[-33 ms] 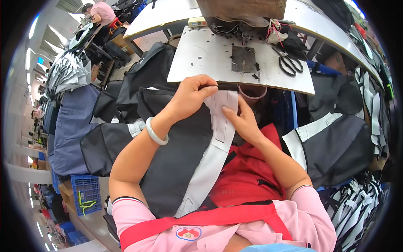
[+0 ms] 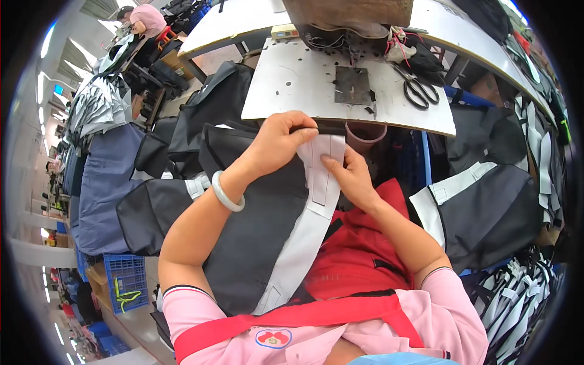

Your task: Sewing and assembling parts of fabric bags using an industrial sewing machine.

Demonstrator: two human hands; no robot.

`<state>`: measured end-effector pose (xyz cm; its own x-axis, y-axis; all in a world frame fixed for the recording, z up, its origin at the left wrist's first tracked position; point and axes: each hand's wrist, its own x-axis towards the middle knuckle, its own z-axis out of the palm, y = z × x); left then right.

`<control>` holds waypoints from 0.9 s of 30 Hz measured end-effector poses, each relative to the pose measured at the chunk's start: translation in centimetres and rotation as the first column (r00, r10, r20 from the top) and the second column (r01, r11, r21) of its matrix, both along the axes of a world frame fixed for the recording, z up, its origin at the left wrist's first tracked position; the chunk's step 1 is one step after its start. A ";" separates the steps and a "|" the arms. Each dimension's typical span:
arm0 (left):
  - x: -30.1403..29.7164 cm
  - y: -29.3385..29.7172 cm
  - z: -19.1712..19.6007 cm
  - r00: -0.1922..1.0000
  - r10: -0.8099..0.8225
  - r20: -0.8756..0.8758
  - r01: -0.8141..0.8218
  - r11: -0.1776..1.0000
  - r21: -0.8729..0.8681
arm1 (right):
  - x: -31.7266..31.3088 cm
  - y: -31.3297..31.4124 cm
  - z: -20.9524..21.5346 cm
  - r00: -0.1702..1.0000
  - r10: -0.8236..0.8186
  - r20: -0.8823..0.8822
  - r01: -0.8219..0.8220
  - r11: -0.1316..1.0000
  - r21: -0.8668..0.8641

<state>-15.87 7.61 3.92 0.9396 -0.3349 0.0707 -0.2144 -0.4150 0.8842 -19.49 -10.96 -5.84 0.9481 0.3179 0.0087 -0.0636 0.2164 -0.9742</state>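
A black fabric panel (image 2: 255, 231) with a white strip (image 2: 298, 234) stitched along its right side lies over my lap, its top end just below the table's front edge. My left hand (image 2: 285, 141) pinches the panel's upper edge between thumb and fingers, beside the strip's top. Across from it, my right hand (image 2: 353, 176) grips the strip's right edge, thumb on its face and fingers partly hidden behind. Dark stitched outlines show on the strip. Beneath the panel is my red apron (image 2: 359, 249).
Ahead stands a white sewing table (image 2: 292, 79) with a sewing machine (image 2: 347, 24) and black scissors (image 2: 420, 91). More black panels with white strips (image 2: 486, 207) lie at right and left. A blue crate (image 2: 125, 283) sits lower left; a person (image 2: 146, 19) works far left.
Both hands and the top of the panel have shifted very slightly toward me. The grips look the same.
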 end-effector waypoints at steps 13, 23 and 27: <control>7.2 -5.7 2.6 0.998 -0.007 -0.062 -0.009 0.969 -0.248 | 6.8 -4.0 6.3 0.981 -0.012 0.193 0.011 1.000 0.003; 12.6 -7.3 -1.9 0.960 0.146 -0.240 -0.229 0.901 -0.368 | 10.0 -3.0 1.6 0.995 -0.101 0.019 0.100 0.993 0.066; 14.2 -7.4 -2.7 0.953 0.188 -0.236 -0.268 0.886 -0.377 | 11.3 -2.9 2.0 0.988 -0.153 -0.033 0.155 0.986 0.056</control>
